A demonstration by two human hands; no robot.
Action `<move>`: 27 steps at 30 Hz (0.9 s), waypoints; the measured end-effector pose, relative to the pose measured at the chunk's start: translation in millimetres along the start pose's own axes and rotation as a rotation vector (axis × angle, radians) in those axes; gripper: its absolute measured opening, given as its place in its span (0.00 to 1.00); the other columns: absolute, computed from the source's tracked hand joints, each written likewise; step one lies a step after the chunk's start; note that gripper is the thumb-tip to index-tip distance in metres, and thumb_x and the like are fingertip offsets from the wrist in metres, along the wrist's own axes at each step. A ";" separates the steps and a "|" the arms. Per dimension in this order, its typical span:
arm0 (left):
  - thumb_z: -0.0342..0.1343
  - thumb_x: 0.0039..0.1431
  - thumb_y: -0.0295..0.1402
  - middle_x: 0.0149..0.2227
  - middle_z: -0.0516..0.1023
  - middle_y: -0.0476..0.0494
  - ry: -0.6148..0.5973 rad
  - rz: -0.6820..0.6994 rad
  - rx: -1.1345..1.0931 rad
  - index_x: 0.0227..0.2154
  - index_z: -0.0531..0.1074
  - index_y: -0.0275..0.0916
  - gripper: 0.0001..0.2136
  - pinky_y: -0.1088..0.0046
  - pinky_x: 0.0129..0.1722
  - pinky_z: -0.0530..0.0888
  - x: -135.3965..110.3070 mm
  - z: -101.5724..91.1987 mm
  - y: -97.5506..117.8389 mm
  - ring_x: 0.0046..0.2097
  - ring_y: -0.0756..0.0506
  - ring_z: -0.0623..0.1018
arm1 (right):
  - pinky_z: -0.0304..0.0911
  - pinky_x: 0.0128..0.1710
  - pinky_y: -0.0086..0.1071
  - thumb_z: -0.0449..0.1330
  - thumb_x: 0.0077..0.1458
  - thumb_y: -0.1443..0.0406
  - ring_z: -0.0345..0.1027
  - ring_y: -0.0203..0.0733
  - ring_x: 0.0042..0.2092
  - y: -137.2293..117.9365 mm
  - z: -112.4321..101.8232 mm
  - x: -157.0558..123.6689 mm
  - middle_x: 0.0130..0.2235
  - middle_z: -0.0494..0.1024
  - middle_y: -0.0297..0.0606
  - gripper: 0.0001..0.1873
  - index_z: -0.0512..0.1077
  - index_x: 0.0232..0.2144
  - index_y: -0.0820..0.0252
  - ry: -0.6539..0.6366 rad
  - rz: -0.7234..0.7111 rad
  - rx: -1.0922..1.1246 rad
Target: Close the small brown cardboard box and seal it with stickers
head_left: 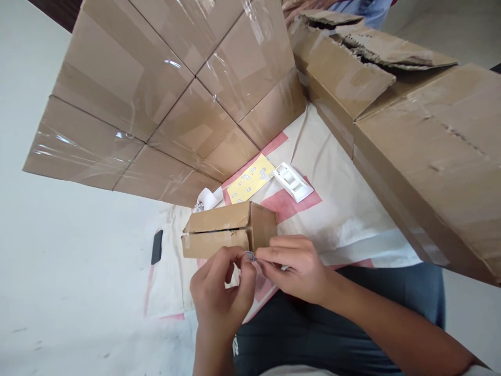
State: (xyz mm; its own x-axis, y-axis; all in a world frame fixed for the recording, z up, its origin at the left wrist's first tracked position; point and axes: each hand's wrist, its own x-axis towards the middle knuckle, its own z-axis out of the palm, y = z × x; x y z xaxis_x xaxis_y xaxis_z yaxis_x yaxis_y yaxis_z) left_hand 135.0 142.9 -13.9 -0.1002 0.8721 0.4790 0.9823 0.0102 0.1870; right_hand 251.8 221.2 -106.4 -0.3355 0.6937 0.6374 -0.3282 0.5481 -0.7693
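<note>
My left hand (223, 282) pinches a small grey-white piece (249, 255) between thumb and forefinger. From the other side, the fingertips of my right hand (295, 266) close on the same piece, too small for me to name. Just beyond both hands lies a small cardboard box (217, 219), its top flaps meeting at a narrow gap. Behind it is a yellow sheet (242, 189) dotted with several small white pieces. A white plastic housing (291, 181) with cut-out openings rests at the sheet's right end.
Taped cardboard boxes (172, 89) form a wall behind. A large torn-flapped carton (422, 136) stands right; another person's hand (301, 8) is at its far end. Crumpled white paper (208, 198) and a black flat object (156, 247) lie left, by the pink-and-white cloth (332, 219).
</note>
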 end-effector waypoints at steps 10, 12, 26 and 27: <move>0.58 0.61 0.22 0.27 0.75 0.55 -0.141 0.144 -0.021 0.43 0.73 0.42 0.10 0.80 0.28 0.70 -4.3 -2.7 -15.3 0.25 0.55 0.71 | 0.55 0.26 0.29 0.56 0.68 0.69 0.55 0.33 0.26 4.2 -7.9 -0.8 0.24 0.65 0.30 0.11 0.78 0.36 0.63 -0.022 -0.075 -0.068; 0.58 0.62 0.22 0.25 0.74 0.57 -0.138 0.156 0.006 0.42 0.73 0.42 0.09 0.81 0.27 0.69 -4.0 -2.5 -14.7 0.23 0.56 0.71 | 0.55 0.26 0.30 0.56 0.69 0.68 0.55 0.33 0.26 4.7 -9.4 -1.9 0.24 0.65 0.31 0.11 0.77 0.36 0.63 -0.046 -0.090 -0.116; 0.53 0.61 0.24 0.24 0.74 0.57 -0.139 0.124 0.058 0.35 0.67 0.42 0.05 0.80 0.25 0.68 1.1 4.1 -10.6 0.21 0.55 0.70 | 0.53 0.27 0.32 0.55 0.69 0.68 0.55 0.34 0.26 4.5 -11.0 -3.4 0.24 0.64 0.30 0.11 0.76 0.36 0.61 -0.019 -0.118 -0.216; 0.53 0.61 0.24 0.24 0.74 0.57 -0.137 0.112 0.052 0.35 0.67 0.42 0.05 0.80 0.25 0.68 1.4 4.3 -10.7 0.21 0.55 0.70 | 0.54 0.27 0.32 0.55 0.69 0.68 0.55 0.34 0.26 4.3 -11.1 -3.2 0.23 0.64 0.30 0.11 0.75 0.36 0.61 -0.023 -0.112 -0.207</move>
State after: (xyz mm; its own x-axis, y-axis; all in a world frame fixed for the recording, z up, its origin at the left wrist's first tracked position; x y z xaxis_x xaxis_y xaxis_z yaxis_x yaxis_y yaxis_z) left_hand 125.0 146.1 -18.9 0.0293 0.9278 0.3719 0.9934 -0.0684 0.0923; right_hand 261.3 226.5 -112.3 -0.3276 0.6138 0.7182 -0.1774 0.7067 -0.6849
